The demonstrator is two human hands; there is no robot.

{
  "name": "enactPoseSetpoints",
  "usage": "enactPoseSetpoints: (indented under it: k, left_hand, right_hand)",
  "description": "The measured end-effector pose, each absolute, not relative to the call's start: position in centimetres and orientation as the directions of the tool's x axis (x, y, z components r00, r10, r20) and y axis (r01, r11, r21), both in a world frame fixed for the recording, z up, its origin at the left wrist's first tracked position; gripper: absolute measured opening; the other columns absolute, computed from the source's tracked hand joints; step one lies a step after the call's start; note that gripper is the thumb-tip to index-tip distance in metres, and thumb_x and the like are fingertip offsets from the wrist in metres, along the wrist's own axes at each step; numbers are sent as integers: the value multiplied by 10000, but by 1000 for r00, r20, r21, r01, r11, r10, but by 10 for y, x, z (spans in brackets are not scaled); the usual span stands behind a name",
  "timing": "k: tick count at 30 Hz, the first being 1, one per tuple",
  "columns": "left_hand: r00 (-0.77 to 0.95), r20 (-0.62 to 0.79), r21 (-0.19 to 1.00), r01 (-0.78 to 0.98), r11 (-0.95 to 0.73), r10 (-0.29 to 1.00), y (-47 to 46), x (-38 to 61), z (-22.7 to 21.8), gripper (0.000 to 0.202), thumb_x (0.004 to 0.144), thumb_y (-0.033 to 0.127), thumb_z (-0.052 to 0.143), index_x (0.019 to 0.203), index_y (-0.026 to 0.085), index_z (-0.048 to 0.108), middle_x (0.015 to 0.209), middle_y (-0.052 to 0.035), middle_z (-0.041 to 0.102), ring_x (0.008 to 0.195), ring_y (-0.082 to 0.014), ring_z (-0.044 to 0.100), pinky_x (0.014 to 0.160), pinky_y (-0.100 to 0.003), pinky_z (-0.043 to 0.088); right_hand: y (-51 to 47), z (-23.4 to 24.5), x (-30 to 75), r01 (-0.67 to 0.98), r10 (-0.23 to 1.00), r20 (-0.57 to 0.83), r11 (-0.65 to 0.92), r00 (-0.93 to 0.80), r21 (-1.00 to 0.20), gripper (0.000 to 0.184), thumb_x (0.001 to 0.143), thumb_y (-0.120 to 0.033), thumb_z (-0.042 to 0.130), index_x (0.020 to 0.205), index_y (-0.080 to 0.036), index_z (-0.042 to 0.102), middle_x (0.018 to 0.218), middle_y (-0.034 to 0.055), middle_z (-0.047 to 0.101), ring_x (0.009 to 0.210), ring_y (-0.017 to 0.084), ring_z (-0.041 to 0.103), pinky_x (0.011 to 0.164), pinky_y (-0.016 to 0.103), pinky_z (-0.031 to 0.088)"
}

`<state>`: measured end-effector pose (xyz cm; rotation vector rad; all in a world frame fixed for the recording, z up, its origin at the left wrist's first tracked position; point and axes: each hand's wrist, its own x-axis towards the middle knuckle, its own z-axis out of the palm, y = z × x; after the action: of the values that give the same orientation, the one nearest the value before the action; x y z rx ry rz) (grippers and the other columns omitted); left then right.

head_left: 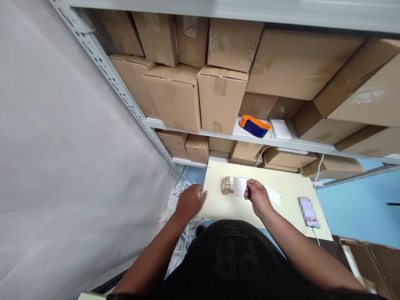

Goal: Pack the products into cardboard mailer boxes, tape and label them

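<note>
Bench (218, 207) before the shelves (300, 144)

A small box (227, 190) lies on the bench between the left hand (190, 202) and the right hand (258, 195). A paper slip (240, 187) is in the right hand. Right of that hand lies a paper strip (275, 196); farther right, a phone (308, 211). Cartons (221, 100) stand on the shelves; paper scraps (170, 208) lie on the floor (196, 173) to the bench's left.

Shirt (200, 266): black, plain-coloured fabric, rounded across the front.
Large lettering (236, 258): dark grey block characters, centred on the shirt.
Small lettering (233, 228): fine grey lines toward the shirt's far edge, too small to read.
Left hand (191, 201), right hand (258, 195): bare.
Forearms (298, 241): bare, either side of the shirt.
</note>
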<state>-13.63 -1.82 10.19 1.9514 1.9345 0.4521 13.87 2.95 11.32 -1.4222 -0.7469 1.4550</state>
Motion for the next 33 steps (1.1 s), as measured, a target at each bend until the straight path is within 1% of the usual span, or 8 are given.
enactPoseSetpoints:
  k: [5,9,12,15,18,22,28,33]
  left_hand:
    - [282,155,567,760,-319,947,-10,-30,127,378,784,544,789,892,200,675,897,-111,690,888,-296,645,814,-377,460]
    - [318,158,569,745,-349,935,4,-7,125,130,861,319,690,842,202,638,856,-90,678,833,-254,633,767,-348,453]
    - [265,145,699,654,-288,953,10,-12,119,88,828,185,594,749,218,572,788,-26,649,767,-189,598,725,-297,432]
    - [187,70,859,489,-155,980,10,-18,114,127,785,214,587,687,218,507,681,32,564,656,-140,515,650,-259,388]
    - [114,-48,949,314,10,992,10,-17,109,168,760,272,608,671,216,477,613,63,466,582,-112,427,587,-235,337]
    - [123,-157,971,200,130,980,11,-13,98,201,739,315,621,661,218,463,594,76,423,559,-104,384,561,-229,306]
    - [71,-221,869,467,164,973,31,-12,65,170,780,279,582,657,216,484,610,55,504,608,-132,475,606,-249,327]
    - [56,-243,705,696,137,968,59,-8,36,167,826,238,559,664,212,530,679,15,612,683,-158,565,618,-259,321]
  right_hand:
    - [26,112,136,-228,896,-433,-404,97,-886,308,739,-465,769,838,-208,630,614,-21,633,550,150,582,543,279,471]
    - [17,117,142,-247,916,-402,-387,11,-888,316,728,-481,794,797,-199,669,684,12,687,635,171,627,647,311,513]
    - [7,114,159,-210,947,-314,-320,-64,-924,313,770,-496,783,801,-200,688,787,32,717,742,187,639,765,342,519]
    - [-3,100,183,-77,967,-250,-245,57,-966,353,780,-538,779,776,-213,642,749,5,658,745,182,587,756,334,502]
    - [-10,80,204,-58,923,-321,-316,212,-947,446,714,-597,815,867,-223,625,753,-17,611,727,182,577,693,320,504]
    - [-13,59,215,-150,893,-446,-434,59,-888,480,748,-633,779,925,-205,653,793,6,653,720,181,609,696,320,502]
    - [0,31,220,198,947,-307,-320,94,-926,469,891,-626,612,660,-224,546,624,-28,555,608,161,492,596,284,363]
    - [25,3,222,617,979,-178,-199,96,-761,428,1004,-498,462,682,-229,545,632,-12,536,622,173,487,586,286,293]
